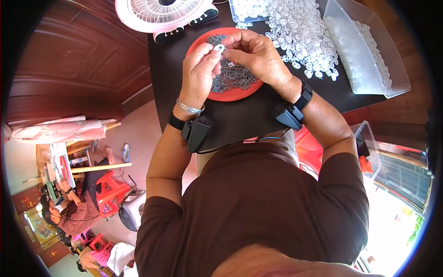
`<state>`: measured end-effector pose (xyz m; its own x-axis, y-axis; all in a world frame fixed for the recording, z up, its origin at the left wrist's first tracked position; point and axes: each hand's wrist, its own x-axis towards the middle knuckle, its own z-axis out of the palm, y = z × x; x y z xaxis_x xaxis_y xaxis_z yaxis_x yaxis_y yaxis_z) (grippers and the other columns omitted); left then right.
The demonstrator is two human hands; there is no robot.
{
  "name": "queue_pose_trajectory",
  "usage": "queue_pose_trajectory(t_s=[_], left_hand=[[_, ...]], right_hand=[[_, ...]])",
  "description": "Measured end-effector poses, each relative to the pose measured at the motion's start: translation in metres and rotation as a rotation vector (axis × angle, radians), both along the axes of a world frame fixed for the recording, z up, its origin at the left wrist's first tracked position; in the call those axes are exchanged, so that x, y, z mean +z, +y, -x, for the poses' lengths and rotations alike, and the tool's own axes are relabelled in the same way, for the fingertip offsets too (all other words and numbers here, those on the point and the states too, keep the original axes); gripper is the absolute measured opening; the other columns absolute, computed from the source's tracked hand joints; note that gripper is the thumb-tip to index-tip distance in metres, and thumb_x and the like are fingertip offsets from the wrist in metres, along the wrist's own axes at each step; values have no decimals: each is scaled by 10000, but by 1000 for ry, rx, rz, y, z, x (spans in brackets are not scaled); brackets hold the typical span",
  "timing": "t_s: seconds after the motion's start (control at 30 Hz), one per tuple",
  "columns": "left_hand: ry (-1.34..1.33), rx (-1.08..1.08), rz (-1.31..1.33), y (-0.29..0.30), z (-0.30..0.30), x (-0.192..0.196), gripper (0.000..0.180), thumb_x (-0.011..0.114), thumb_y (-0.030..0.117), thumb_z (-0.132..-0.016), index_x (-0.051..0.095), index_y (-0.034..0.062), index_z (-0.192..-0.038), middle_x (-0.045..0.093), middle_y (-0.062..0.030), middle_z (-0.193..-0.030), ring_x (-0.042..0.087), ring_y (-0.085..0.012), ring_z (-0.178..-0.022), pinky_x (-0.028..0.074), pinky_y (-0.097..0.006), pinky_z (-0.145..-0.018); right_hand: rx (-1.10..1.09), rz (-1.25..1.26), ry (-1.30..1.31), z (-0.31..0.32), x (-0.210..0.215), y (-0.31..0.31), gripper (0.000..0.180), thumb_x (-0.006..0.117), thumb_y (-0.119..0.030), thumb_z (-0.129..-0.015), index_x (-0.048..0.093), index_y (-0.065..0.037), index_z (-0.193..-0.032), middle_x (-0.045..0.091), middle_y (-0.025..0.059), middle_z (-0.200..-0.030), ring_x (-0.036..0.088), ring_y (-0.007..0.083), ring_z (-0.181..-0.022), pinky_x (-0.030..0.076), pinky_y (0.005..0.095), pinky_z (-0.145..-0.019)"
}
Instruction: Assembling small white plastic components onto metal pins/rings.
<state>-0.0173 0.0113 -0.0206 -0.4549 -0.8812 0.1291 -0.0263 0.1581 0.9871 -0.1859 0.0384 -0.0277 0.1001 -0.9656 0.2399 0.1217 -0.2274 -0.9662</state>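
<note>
My left hand (199,69) pinches a small white plastic piece with holes (219,47) between thumb and fingers. Close beside it, my right hand (258,57) has thumb and forefinger pressed together at the piece's edge; whatever they hold is too small to make out. Both hands are above a round red tray (230,96) filled with small grey screw-like parts (230,81). Another white piece lies among the grey parts, partly hidden by my right hand. To the right of the tray spreads a heap of similar white pieces (300,32).
A translucent bin (355,60) with more white pieces lies at the table's right. A pink fan (166,14) stands at the far left, and a small blue-rimmed container (249,19) sits behind the tray. Red stools (110,194) and other people (78,214) are off to the left.
</note>
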Motion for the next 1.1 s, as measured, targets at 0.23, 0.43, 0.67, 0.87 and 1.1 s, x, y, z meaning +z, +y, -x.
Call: queue_pose_trajectory(t_s=[0.23, 0.43, 0.67, 0.87, 1.1], left_hand=[[2, 36, 19, 5, 2, 1, 211, 465, 186, -918, 562, 19, -832, 529, -2, -676, 488, -56, -598, 365, -189, -531], [-22, 33, 54, 5, 1, 1, 208, 466, 182, -918, 561, 18, -832, 520, 2, -669, 481, -53, -592, 363, -188, -528], [-3, 31, 53, 5, 2, 0, 219, 466, 196, -916, 558, 12, -839, 485, 1, -646, 470, -64, -579, 356, -199, -521], [20, -43, -107, 5, -3, 4, 214, 474, 198, -905, 551, 0, -874, 454, 0, -630, 475, -86, -571, 357, -209, -521], [-62, -186, -182, -3, -14, 9, 229, 467, 201, -906, 551, -11, -879, 478, -12, -643, 488, -98, -579, 370, -207, -541]], right_hand=[[-14, 44, 126, 4, 3, 0, 200, 617, -18, -841, 591, 8, -1038, 629, 30, -896, 590, 68, -836, 480, 211, -769], [-23, 39, 150, 2, 5, 2, 209, 619, -23, -841, 590, 6, -1045, 640, 34, -889, 593, 66, -825, 485, 211, -753], [-4, 90, 79, -1, 3, 2, 248, 632, -32, -840, 585, -4, -1082, 637, 27, -872, 596, 66, -823, 487, 212, -760], [-49, 235, 374, 3, 5, 2, 316, 700, -50, -779, 622, -54, -1085, 628, 7, -818, 569, 61, -733, 485, 224, -667], [-80, 534, 578, 5, 12, 5, 339, 760, -144, -710, 649, -71, -1022, 639, 42, -815, 605, 149, -710, 491, 260, -639]])
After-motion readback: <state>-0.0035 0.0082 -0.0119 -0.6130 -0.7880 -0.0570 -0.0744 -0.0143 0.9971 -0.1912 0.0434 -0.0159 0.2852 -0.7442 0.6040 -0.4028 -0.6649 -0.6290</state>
